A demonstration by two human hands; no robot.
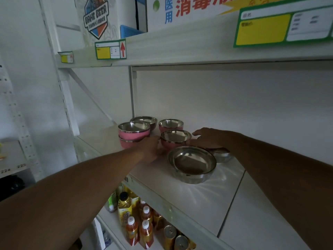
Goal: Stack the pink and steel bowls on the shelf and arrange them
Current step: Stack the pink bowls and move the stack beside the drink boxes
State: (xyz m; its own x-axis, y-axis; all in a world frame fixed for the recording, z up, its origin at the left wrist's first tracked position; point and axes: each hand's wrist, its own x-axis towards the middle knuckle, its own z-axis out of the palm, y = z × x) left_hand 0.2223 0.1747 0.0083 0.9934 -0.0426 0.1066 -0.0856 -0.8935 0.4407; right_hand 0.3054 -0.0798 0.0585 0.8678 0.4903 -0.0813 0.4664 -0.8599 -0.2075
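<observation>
On the white shelf [225,192] stand several bowls. A stack of two pink bowls [133,134] is at the left, with a steel bowl [146,120] behind it. Another pink bowl [170,124] stands at the back. My left hand [152,148] touches the left side of the middle pink bowl [175,140]. My right hand [207,139] touches that bowl's right side, with its palm lying over a small steel bowl [222,156]. Closest to me is a stack of two large steel bowls [192,165]. Neither hand's grip shows clearly.
The upper shelf beam [180,49] with yellow-green price labels [110,50] hangs low over the bowls. Boxes [189,11] stand on top of it. Bottles of tea [133,226] and cans [170,233] fill the shelf below. A white upright [132,91] stands behind the bowls.
</observation>
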